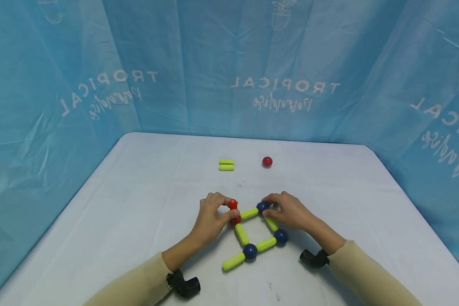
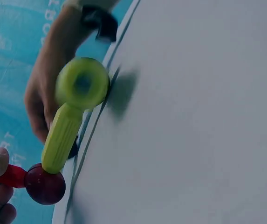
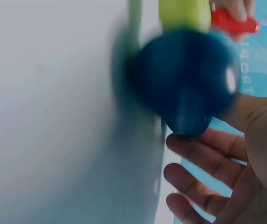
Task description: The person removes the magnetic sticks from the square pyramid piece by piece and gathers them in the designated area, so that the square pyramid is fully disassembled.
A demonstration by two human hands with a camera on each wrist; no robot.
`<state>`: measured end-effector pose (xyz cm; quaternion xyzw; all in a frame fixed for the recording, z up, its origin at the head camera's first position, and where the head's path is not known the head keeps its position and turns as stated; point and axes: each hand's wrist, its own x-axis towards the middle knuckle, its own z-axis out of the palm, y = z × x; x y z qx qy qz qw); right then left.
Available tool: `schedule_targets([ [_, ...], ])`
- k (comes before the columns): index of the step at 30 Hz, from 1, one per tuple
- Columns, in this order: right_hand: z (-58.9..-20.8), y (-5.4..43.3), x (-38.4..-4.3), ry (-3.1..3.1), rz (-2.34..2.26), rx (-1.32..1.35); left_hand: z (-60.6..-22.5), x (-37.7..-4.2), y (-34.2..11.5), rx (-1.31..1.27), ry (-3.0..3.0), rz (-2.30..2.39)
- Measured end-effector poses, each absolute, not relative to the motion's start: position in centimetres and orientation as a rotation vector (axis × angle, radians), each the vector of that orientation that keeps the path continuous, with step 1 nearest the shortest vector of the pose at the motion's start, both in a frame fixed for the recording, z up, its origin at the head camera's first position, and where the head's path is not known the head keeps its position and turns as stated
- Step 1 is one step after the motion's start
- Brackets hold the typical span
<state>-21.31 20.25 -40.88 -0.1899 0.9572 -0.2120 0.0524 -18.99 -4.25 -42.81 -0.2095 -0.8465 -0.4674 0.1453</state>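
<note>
My left hand [image 1: 210, 216] pinches a short red stick [image 1: 233, 204] between thumb and fingers. The stick stands up from a red ball [image 1: 235, 220] at one corner of a square of yellow-green magnetic sticks and balls. At the far right corner, my right hand [image 1: 290, 211] pinches a blue ball [image 1: 262, 207] with thumb and fingertips. Other corners are a blue ball [image 1: 281, 236] on the right and a near blue ball [image 1: 250, 252], from which an extra yellow-green stick [image 1: 233, 262] points outward. In the left wrist view, the red ball [image 2: 45, 184] meets a yellow-green stick [image 2: 62, 138].
Beyond the square, two yellow-green sticks [image 1: 226, 165] lie side by side on the white-covered table [image 1: 157, 191]. A loose red ball [image 1: 267, 161] sits to their right. Blue printed sheeting [image 1: 206, 51] hangs around the table. Black wrist mounts [image 1: 185, 285] are strapped at both sleeves.
</note>
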Motion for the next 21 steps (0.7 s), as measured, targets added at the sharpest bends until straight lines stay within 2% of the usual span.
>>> schedule_targets([
  [7,-41.2,20.1,-20.5,2.955,-0.677,-0.382,-42.7,-21.6,-3.9,-0.533,-2.462,-1.343],
  [21,-41.9,18.1,-21.3,3.007,-0.658,-0.649,-42.7,-22.1,-3.5,-0.517,-2.502,-1.374],
])
